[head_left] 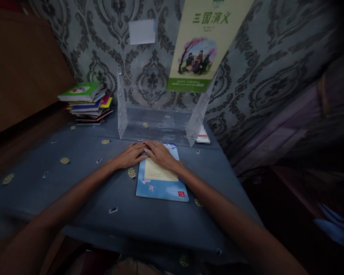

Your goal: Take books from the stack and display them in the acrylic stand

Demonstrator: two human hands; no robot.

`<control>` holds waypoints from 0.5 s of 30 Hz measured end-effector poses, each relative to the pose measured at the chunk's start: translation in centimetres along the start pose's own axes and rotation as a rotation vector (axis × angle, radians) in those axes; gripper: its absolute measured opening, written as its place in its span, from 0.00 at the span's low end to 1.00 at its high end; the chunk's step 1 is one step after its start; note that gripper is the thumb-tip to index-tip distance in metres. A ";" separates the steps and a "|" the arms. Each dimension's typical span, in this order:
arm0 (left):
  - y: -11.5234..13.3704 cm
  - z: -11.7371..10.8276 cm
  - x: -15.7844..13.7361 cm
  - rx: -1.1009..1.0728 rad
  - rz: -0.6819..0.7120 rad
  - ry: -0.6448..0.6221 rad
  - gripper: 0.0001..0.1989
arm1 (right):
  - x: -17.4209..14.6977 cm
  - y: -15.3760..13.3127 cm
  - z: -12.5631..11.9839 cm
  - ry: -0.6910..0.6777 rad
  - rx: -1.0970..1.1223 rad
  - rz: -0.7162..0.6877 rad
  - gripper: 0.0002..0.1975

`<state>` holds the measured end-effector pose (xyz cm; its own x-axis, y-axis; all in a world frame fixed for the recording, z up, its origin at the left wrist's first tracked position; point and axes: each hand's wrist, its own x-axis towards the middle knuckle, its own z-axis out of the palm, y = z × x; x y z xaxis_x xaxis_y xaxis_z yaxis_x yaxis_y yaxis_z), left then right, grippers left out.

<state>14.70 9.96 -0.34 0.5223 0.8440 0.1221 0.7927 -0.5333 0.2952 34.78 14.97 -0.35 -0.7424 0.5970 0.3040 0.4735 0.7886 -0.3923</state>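
At the left, a stack of books (pixel 88 107), topped by a green cover (pixel 79 91), is set on the blue patterned surface (pixel 80 152). The left hand (pixel 131 155) is laid palm down, its fingers extended and unclenched at the upper left edge of a thin booklet (pixel 161 176). The booklet is placed flat, just in front of a clear rack (pixel 157 131); its light blue cover is marked with a pale yellow panel of small print, white bird shapes below and a red square near the lower right corner. Its upper part is partly covered by the right hand (pixel 159 153), whose extended fingers are rested loosely across the left fingertips
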 end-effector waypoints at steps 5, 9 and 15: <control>-0.2 0.1 0.1 0.011 -0.020 -0.001 0.30 | -1.3 0.9 -0.5 -0.007 -0.042 0.026 0.24; -0.2 0.1 0.1 0.029 -0.032 0.015 0.31 | -3.0 2.2 -0.9 -0.006 -0.064 0.061 0.26; -0.5 0.4 0.2 0.043 -0.034 0.037 0.32 | -5.8 4.3 -2.0 -0.006 -0.061 0.145 0.28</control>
<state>14.52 10.32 -0.81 0.4837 0.8625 0.1484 0.8229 -0.5060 0.2586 42.02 15.17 -2.06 -0.6669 0.7043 0.2432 0.6036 0.7021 -0.3779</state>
